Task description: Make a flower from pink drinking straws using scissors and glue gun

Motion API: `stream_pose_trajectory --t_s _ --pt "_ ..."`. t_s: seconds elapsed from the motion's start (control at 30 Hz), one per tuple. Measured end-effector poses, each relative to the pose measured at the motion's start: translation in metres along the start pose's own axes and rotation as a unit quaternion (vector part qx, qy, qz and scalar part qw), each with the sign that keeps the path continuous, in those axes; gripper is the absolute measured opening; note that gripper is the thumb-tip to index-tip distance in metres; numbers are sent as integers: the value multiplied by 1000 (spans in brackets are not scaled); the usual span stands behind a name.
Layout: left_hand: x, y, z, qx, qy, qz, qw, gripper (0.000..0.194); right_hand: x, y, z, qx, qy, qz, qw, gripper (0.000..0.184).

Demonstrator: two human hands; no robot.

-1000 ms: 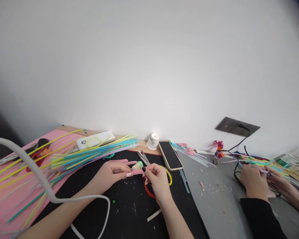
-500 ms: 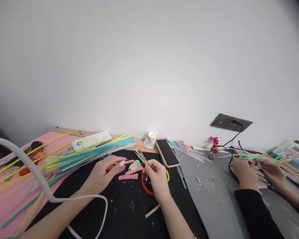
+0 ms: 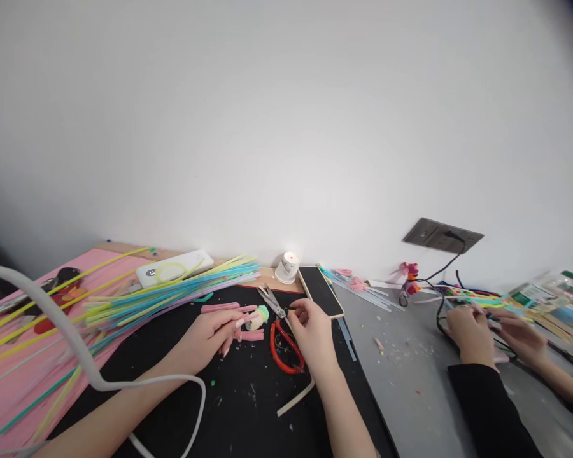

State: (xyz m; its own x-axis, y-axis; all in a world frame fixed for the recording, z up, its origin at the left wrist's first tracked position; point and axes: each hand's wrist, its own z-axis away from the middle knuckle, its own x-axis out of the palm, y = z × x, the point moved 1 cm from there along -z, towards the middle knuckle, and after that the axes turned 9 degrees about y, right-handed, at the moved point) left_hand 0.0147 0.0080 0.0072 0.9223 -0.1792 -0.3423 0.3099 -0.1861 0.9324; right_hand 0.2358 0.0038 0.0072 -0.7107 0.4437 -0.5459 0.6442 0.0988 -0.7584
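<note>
My left hand [image 3: 209, 336] lies on the black mat [image 3: 248, 407] with its fingers stretched out, the tips on several short pink straw pieces [image 3: 251, 335]. A small cream and green roll [image 3: 258, 317] sits just beyond its thumb. My right hand [image 3: 312, 334] is curled over the red-handled scissors [image 3: 281, 346], thumb and forefinger pinched where the blades [image 3: 270, 299] meet the handles. Part of one handle is hidden under that hand.
A bundle of long coloured straws [image 3: 172, 292] fans across the pink sheet [image 3: 14, 375] at left, with a white cable [image 3: 76, 350] over it. A lit candle [image 3: 287, 267], a phone [image 3: 319, 291] and a power bank [image 3: 174, 268] stand near the wall. Another person's hands [image 3: 487, 327] work at right.
Both hands have let go of the pink straw piece, which now lies on the mat. My right hand has moved back to the scissors, and my left has dropped onto the pink pieces.
</note>
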Motion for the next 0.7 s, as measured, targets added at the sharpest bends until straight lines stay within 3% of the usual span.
stream_pose_trajectory --t_s 0.13,0.23,0.4,0.7 --pt "-4 4 0 2 39 -41 998 32 -7 15 -1 -13 -31 129 991 41" --pt "-5 -1 -1 -3 74 -1 997 30 -3 16 4 -21 -63 174 982 51" --pt "-3 -9 -4 -28 53 129 990 36 1 11 6 -24 -75 220 972 44" --pt "-3 -4 -4 -88 57 205 973 44 -3 -5 4 28 -67 205 976 40"
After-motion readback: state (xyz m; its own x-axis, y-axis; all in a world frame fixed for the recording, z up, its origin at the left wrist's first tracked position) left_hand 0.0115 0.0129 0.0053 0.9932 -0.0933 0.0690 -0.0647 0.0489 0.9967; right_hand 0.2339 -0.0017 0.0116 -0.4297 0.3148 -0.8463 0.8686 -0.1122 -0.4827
